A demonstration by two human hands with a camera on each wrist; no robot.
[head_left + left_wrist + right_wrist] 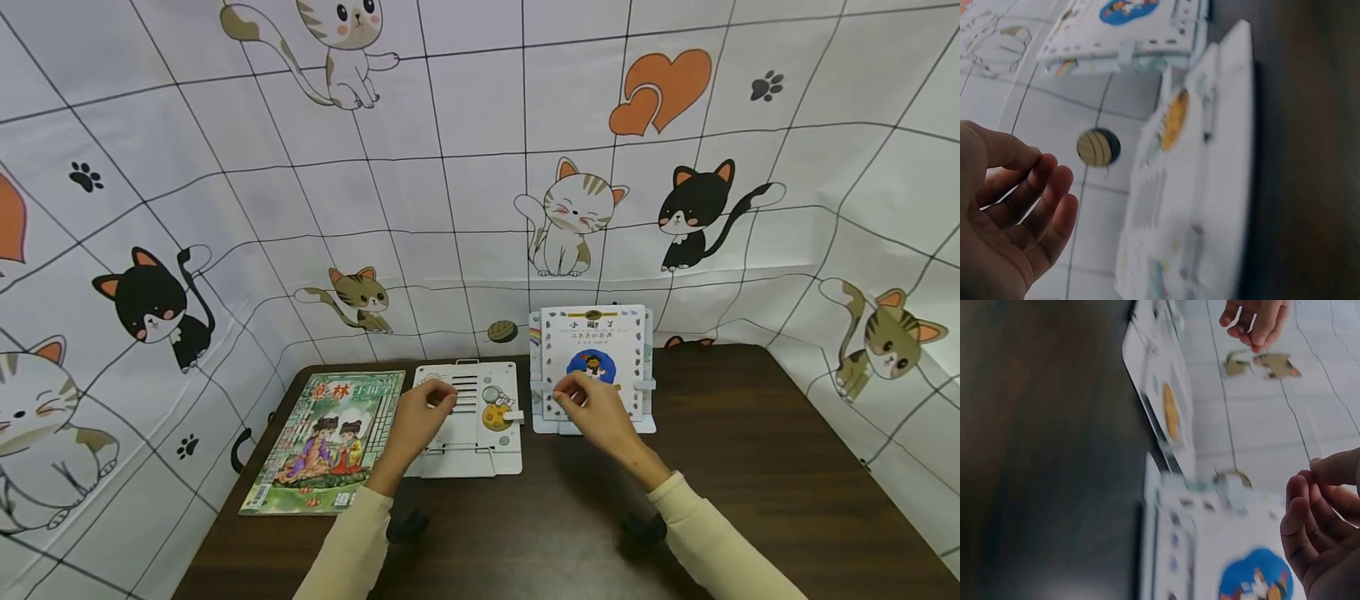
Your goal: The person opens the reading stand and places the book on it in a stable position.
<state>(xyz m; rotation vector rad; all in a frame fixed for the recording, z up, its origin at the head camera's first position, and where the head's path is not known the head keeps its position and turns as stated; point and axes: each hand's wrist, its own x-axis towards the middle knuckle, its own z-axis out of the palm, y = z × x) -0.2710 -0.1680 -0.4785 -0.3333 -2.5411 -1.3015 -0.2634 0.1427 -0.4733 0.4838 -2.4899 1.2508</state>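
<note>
My left hand [422,418] is above the left edge of a white folding book stand [465,462], its fingers loosely bent with nothing between them. In the left wrist view, the left thumb [1013,150] lies against the index fingertip. My right hand [597,414] hovers in front of a white picture book [633,333] with a blue round picture, which leans on a second book stand [647,423]. The stand's side clips lie over the book's edges. In the right wrist view, the right fingers [1297,525] are softly bent near the thumb, holding nothing.
A green magazine [300,492] lies flat on the dark wood table [750,467], left of the stands. Behind the table hangs a white cloth [480,192] printed with cats and grid lines. Part of a black curved object [238,450] shows at the table's left edge.
</note>
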